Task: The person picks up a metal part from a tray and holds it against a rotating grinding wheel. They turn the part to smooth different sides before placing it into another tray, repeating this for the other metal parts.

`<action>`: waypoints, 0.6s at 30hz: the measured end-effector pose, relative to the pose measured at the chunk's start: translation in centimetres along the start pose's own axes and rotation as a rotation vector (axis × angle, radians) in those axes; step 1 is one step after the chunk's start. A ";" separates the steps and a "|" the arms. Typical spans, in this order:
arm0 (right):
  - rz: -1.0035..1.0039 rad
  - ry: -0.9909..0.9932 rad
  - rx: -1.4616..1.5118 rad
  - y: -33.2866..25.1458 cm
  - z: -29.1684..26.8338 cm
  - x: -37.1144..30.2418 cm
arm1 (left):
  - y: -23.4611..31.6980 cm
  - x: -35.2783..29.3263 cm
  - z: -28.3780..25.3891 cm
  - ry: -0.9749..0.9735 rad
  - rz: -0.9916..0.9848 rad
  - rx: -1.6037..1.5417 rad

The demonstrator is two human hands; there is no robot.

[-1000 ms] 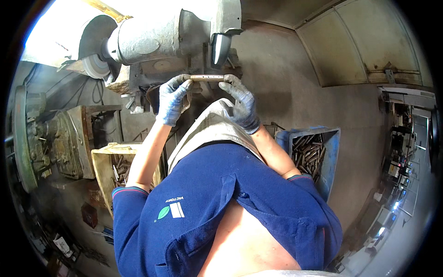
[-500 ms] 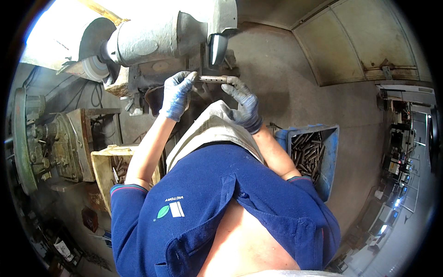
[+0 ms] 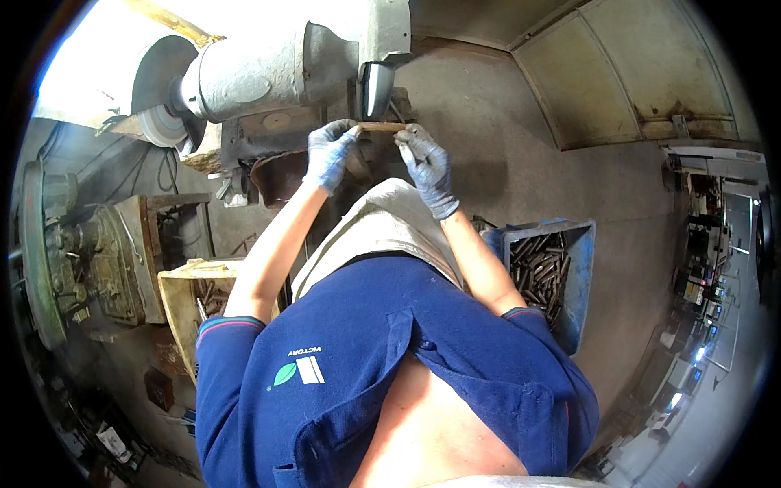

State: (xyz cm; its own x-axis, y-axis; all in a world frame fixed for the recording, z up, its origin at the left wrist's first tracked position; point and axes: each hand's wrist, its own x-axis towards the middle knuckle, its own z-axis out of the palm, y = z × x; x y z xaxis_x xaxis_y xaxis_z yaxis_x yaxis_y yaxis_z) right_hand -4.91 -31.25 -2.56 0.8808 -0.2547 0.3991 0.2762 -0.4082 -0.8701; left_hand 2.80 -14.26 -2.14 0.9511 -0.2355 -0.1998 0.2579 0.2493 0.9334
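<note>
A slim metal tube (image 3: 381,127) is held level in front of the grinding machine (image 3: 260,80), below the bright wheel at its right end (image 3: 377,89). My left hand (image 3: 329,154), in a blue and grey work glove, is closed on the tube's left end. At the other end, my right hand (image 3: 429,169), gloved alike, grips with thumb and fingers. The tube's face toward me looks brownish, and no holes show on it. The wheel and the tube stand apart.
To my right stands a blue bin (image 3: 579,289) full of similar metal pieces. A pale yellow bin (image 3: 176,305) with more pieces is at my left. Beyond it sits a green machine (image 3: 102,260). A white wheel (image 3: 163,126) is on the grinder's left end.
Both hands have moved slightly up, and the right hand has turned more upright. The tube has rotated: its row of holes showed before and is now out of sight.
</note>
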 end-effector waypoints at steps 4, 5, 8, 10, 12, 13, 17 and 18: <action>0.227 0.054 0.193 2.1 -0.6 0.7 | -2.8 1.6 1.7 0.027 -0.064 -0.130; 0.236 0.044 0.216 2.2 -0.7 0.7 | -2.8 1.6 1.8 0.032 -0.070 -0.151; 0.210 0.017 0.056 1.8 -0.4 1.2 | -3.3 2.0 1.5 0.053 -0.065 -0.152; 0.201 0.000 0.083 1.8 0.5 1.3 | -3.6 2.6 0.4 0.070 -0.040 -0.075; 0.205 0.006 0.100 1.8 1.6 1.3 | -3.9 2.7 -0.4 0.122 -0.060 -0.064; 0.192 -0.015 0.080 1.8 1.9 1.5 | -3.8 2.7 -0.9 0.134 -0.045 -0.057; 0.249 -0.004 0.303 2.1 3.9 1.6 | -4.5 3.3 -2.9 0.176 -0.032 -0.056; 0.258 -0.001 0.330 2.0 4.0 1.6 | -4.2 3.3 -3.0 0.185 -0.034 -0.059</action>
State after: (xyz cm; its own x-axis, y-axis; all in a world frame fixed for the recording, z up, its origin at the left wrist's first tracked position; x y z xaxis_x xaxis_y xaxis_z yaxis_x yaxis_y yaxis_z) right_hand -1.45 -29.00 -4.83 0.9375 -0.3110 0.1562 0.1550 -0.0287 -0.9875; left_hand 5.31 -13.31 -7.63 0.9553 -0.0692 -0.2875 0.2948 0.3001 0.9072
